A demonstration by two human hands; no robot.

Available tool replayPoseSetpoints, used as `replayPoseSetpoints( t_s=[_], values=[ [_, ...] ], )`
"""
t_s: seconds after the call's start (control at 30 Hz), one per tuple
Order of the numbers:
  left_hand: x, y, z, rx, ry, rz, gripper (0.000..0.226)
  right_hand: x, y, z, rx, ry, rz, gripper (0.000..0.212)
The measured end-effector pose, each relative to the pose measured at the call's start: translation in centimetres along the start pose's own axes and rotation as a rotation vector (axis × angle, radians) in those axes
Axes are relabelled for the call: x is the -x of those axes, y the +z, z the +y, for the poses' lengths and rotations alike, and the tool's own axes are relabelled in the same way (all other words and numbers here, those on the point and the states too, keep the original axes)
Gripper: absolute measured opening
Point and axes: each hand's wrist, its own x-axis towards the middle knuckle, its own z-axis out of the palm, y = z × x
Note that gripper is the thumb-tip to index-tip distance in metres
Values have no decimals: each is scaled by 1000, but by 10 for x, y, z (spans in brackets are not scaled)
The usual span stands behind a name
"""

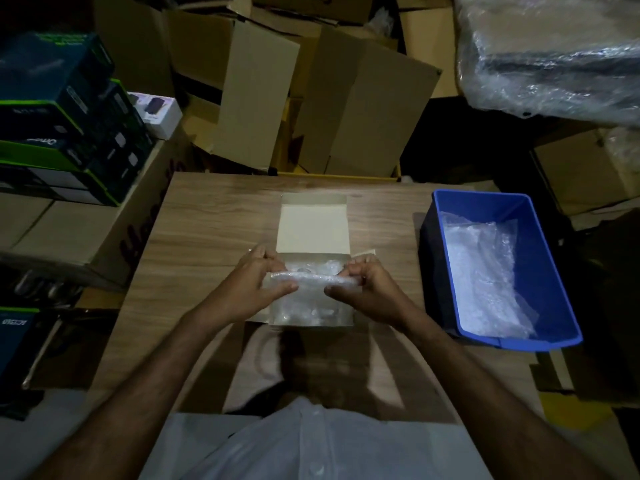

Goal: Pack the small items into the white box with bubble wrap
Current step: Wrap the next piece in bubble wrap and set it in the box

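Observation:
A small white box stands open on the wooden table, its lid folded back away from me. Over the box's opening I hold a sheet of bubble wrap. My left hand pinches the sheet's left end and my right hand pinches its right end. More bubble wrap lies inside the box below the sheet. The small items are hidden under the wrap, so I cannot make them out.
A blue plastic bin with bubble wrap in it stands to the right on the table. Stacked dark product boxes sit at the left. Open cardboard cartons crowd behind the table's far edge.

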Motion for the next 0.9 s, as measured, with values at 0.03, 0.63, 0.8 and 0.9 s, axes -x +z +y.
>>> replayPoseSetpoints(
  t_s=[0.03,0.63,0.8,0.9],
  values=[
    [2,-1,-1,125,-13,-39,23,0,0,0,-84,29,-7,18],
    [-30,7,-29,587,-245,-212,44,9,41,28,-194,80,334,31],
    [-72,34,-40,146,-55,-85,22,8,61,50,97,32,485,17],
    [-92,51,-43,-23,82,-51,19,6,72,57,195,86,458,17]
  ],
)
